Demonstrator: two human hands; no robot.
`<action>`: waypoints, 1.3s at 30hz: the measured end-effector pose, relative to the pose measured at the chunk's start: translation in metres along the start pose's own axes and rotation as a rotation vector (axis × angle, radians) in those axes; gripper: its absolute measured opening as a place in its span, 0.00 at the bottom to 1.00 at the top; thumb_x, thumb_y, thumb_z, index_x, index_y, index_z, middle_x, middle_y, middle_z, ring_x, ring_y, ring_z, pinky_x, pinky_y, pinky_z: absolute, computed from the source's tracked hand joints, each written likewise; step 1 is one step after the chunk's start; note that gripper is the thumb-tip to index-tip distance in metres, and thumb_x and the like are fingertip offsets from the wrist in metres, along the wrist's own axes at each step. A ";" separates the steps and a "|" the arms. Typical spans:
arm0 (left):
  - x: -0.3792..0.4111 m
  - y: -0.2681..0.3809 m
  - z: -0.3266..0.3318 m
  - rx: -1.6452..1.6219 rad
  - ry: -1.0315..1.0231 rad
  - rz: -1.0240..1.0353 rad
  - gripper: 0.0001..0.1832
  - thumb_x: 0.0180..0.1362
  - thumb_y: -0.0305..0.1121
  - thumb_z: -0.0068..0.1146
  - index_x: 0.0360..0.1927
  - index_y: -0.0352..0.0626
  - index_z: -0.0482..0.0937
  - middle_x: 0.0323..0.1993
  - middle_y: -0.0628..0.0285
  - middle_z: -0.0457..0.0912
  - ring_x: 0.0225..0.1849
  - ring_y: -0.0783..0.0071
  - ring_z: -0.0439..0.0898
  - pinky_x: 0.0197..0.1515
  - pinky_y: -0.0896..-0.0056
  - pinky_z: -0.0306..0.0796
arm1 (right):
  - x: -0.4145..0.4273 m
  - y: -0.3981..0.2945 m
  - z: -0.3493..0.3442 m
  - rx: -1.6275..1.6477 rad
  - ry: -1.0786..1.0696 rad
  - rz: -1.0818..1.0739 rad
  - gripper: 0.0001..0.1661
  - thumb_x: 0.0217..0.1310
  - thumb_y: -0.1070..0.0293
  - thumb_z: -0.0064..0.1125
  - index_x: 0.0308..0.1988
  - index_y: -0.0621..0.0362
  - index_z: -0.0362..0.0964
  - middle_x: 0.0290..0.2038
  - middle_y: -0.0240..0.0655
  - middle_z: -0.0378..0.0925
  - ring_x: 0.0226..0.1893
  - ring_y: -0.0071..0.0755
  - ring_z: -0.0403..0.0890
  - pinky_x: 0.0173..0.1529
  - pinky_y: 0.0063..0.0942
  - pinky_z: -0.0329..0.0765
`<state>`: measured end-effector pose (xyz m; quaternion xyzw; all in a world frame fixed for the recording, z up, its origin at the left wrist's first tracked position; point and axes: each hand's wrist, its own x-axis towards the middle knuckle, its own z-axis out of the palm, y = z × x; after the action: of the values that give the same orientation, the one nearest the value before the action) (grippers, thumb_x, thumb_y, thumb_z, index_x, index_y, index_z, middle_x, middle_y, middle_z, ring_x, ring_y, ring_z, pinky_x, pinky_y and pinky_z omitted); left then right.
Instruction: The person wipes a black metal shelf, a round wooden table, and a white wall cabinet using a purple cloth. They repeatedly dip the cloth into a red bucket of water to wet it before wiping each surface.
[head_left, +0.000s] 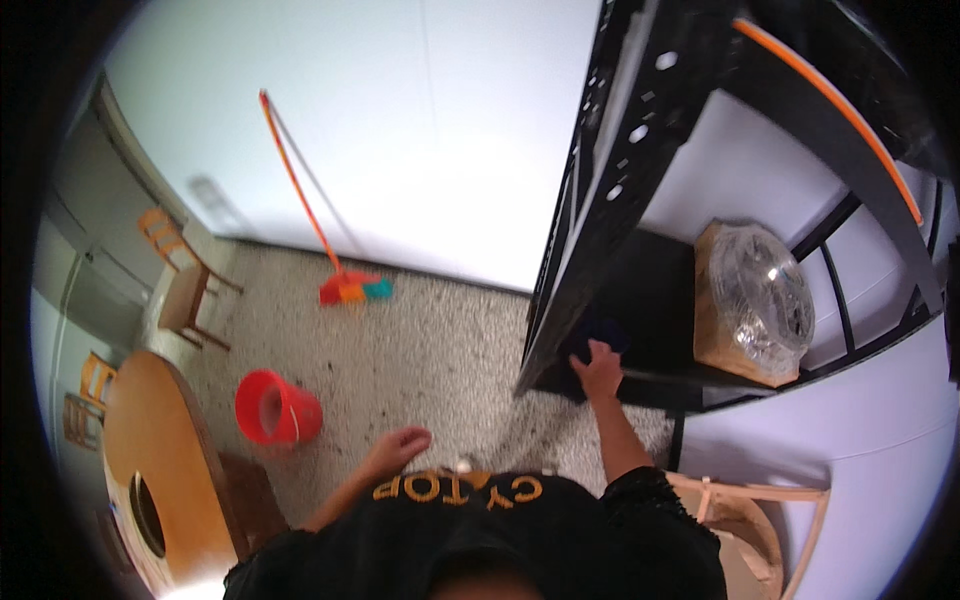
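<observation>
At the near left edge of a black metal shelving unit (652, 277), my right hand (601, 373) rests on a dark blue cloth (604, 333). The cloth is bunched under its fingers and hard to make out against the dark shelf board. My left hand (400, 452) hangs in front of my body over the speckled floor, its fingers loosely curled and holding nothing. Further right on the same board sits a cardboard box (705, 300) with crumpled clear plastic wrap (761, 300) bulging from it.
A red bucket (304, 412) stands on the floor to the left. A long-handled dustpan or broom (351, 287) leans on the white wall (360, 112). Beyond are a wooden chair (184, 296) and a round-ended wooden table (180, 450). A wooden frame (757, 491) is at lower right.
</observation>
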<state>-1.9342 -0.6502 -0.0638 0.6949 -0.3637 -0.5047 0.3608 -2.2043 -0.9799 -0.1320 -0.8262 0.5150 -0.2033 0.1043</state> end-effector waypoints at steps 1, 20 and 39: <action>-0.004 -0.016 -0.007 -0.005 0.037 -0.035 0.17 0.59 0.37 0.52 0.46 0.37 0.75 0.40 0.58 0.79 0.43 0.72 0.76 0.47 0.71 0.70 | -0.019 0.008 0.002 0.013 0.030 -0.010 0.33 0.41 0.49 0.63 0.50 0.45 0.68 0.47 0.34 0.70 0.44 0.47 0.72 0.45 0.42 0.72; -0.105 -0.080 0.032 -0.185 0.589 -0.061 0.13 0.56 0.35 0.53 0.40 0.35 0.74 0.31 0.59 0.80 0.35 0.76 0.77 0.40 0.73 0.70 | 0.050 -0.155 -0.104 -0.315 0.777 -0.578 0.30 0.32 0.52 0.71 0.42 0.41 0.73 0.43 0.46 0.69 0.44 0.56 0.68 0.49 0.49 0.66; -0.192 -0.111 0.202 -0.436 0.710 -0.261 0.13 0.57 0.34 0.53 0.40 0.34 0.75 0.31 0.62 0.79 0.35 0.78 0.75 0.40 0.75 0.69 | 0.081 -0.161 -0.229 -0.385 0.835 -0.860 0.22 0.40 0.60 0.67 0.40 0.41 0.73 0.39 0.39 0.70 0.41 0.47 0.70 0.42 0.43 0.68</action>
<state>-2.1569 -0.4582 -0.1224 0.7731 -0.0112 -0.3408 0.5349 -2.1444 -0.9722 0.1532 -0.8142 0.1613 -0.4364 -0.3473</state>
